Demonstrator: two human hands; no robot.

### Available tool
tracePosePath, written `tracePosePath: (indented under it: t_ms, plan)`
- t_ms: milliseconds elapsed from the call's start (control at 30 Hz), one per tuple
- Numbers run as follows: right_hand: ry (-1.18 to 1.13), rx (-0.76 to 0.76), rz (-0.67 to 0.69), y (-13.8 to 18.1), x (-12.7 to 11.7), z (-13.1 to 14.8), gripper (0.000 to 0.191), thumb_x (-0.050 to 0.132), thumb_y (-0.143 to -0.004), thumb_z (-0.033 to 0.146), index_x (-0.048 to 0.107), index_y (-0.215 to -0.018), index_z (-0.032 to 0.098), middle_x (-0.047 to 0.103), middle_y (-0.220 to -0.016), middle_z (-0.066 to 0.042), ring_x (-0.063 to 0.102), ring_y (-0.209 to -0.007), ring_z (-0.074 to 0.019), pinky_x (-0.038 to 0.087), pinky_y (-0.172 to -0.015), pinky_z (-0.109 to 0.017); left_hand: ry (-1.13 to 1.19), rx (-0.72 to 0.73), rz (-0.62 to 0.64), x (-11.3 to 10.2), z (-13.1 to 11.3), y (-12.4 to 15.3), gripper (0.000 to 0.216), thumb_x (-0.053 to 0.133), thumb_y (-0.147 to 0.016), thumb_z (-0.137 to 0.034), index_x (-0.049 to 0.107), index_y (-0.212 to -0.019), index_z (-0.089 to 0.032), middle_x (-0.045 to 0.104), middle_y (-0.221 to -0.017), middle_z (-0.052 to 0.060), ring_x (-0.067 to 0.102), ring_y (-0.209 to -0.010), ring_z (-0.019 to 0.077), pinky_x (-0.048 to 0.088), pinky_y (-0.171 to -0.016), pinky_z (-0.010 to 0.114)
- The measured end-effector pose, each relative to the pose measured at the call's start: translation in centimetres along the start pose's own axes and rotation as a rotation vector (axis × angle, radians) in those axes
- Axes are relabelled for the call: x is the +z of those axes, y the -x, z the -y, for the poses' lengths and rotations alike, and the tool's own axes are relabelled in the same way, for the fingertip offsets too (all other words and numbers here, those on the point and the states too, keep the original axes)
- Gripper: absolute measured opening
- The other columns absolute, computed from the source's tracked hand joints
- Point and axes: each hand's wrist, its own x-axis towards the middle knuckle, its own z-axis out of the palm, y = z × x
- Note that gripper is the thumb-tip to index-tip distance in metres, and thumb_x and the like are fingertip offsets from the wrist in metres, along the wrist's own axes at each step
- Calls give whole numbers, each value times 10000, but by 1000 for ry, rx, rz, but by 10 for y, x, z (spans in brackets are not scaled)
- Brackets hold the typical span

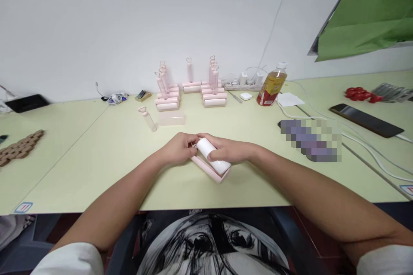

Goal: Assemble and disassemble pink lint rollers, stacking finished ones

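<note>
Hands meet at the white roller (213, 156), a smooth glossy cylinder lying at a slant in a pink tray (206, 169) on the pale green matte desk (97, 159). Right hand (227, 149) is cupped over the roller from its right side, fingers closed around the barrel. Left hand (178, 148) is curled at the roller's far-left end, fingertips pinched on that end; exact contact is too small to tell. Tray is a shallow, straight-edged pink plastic trough, and it sticks out below the roller's near end.

Behind the roller: stacks of pink rollers (190, 90), blocky bars with slim heart-topped handles standing up. Just left of those stacks, one loose clear handle (147, 118) with a pink heart cap lies flat. Right of the stacks, a plastic bottle (271, 84) of amber liquid with a red-yellow label. Far right of the roller, a flat black phone (366, 120).
</note>
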Motion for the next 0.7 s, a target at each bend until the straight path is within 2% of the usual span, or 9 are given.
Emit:
tracePosePath:
  t_ms: [300, 433, 500, 567, 633, 700]
  plan:
    - [-24, -44, 69, -5, -5, -6, 636, 607, -742, 205, 421, -1349, 242, 578, -1000, -34, 560, -790, -187, 480, -605, -277, -61, 45, 77, -2, -1, 0, 273, 454, -709, -119, 667, -878, -147, 638, -776, -9, 563, -699, 139, 410, -627, 239]
    - [-21, -63, 94, -6, -2, -8, 654, 589, -723, 179, 435, -1357, 215, 581, -1035, -42, 563, -841, -192, 483, -648, -282, -23, 44, 135, -5, 1, 2, 245, 492, -721, -119, 646, -908, -153, 634, -811, -1, 571, -707, 135, 436, -624, 239]
    - [-29, -92, 86, -7, -1, -11, 713, 573, -729, 173, 384, -1415, 208, 581, -1098, -53, 567, -893, -198, 486, -693, -292, 101, -11, 200, -8, 3, 3, 216, 515, -761, -147, 596, -960, -169, 610, -802, -7, 563, -645, 117, 434, -566, 228]
    - [-17, -136, 9, -8, 1, -17, 815, 583, -745, 191, 270, -1498, 205, 566, -1206, -78, 565, -965, -215, 488, -759, -319, 264, -80, 257, -10, 5, 4, 200, 546, -817, -215, 522, -1014, -189, 581, -782, -16, 555, -584, 105, 421, -497, 215]
    - [2, -170, -79, -10, 1, -23, 927, 604, -758, 227, 131, -1554, 203, 520, -1323, -109, 553, -1037, -239, 480, -826, -358, 394, -97, 260, -11, 6, 3, 219, 578, -853, -297, 467, -1015, -199, 546, -741, -31, 540, -545, 100, 409, -458, 208]
    - [-2, -198, -102, -12, 0, -29, 982, 611, -757, 253, 64, -1570, 193, 458, -1415, -128, 529, -1116, -262, 458, -894, -393, 459, -56, 229, -11, 7, 2, 235, 591, -872, -340, 452, -996, -197, 504, -692, -50, 499, -509, 85, 388, -443, 201]
